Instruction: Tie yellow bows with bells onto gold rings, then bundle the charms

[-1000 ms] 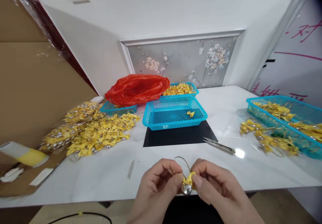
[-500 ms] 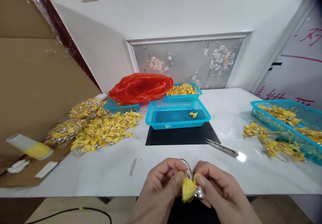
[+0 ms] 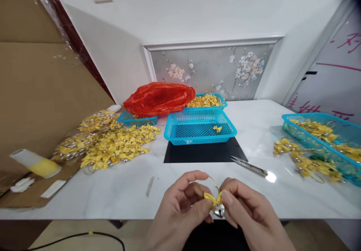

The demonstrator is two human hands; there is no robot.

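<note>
Bow with bell (image 3: 216, 204) pinched between both hands' fingers (image 3: 203, 204).

Pink handwritten strokes run across the white board (image 3: 335, 74) at the right, but they are cut off by the picture's edge and cannot be read as words. A small white marking sits on the front wall of the blue basket (image 3: 200, 127) in the middle of the table, too small to make out. Nothing else in view carries legible text, a brand or a number.
</note>
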